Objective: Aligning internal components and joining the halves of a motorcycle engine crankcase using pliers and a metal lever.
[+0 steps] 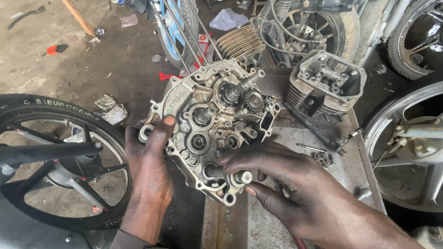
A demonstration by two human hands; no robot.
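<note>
Even, soft daylight, sharp in the centre. Shadows are faint. Wide-angle bending curves the wheels at both frame edges.

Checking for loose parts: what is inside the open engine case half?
Inside the engine case half: two upright splined shafts, a small gear and round bearings. The right hand hides the lower right corner; the left hand covers its left edge.

Bare bench (341, 170) lies open right of the crankcase (210, 124), apart from small bolts (323, 158). A cylinder head (325, 83) blocks the far side; wheels (55, 157) crowd left and right (410, 138).
</note>
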